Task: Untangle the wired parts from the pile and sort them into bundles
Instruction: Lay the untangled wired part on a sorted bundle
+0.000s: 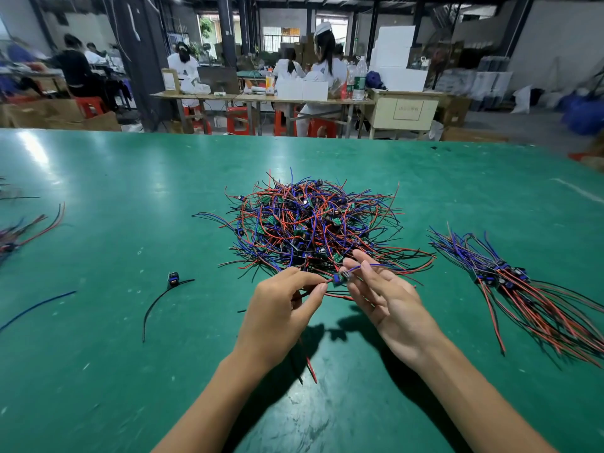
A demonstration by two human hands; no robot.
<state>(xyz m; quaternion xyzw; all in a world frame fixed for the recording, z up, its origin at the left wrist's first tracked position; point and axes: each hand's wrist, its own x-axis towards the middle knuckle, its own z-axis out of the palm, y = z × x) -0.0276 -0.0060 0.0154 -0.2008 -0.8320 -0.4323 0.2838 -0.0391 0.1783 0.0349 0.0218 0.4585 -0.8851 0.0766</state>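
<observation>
No readable labels; left hand [281, 308] pinches red wires [338, 294], right hand [382, 295] pinches the small blue wired part [338, 280] beside the pile [313, 223].

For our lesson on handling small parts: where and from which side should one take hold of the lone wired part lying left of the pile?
Probably pinch the blue block of the lone wired part from above. It is the only stiff, raised part; its black wire trails limp toward the near edge.
</observation>
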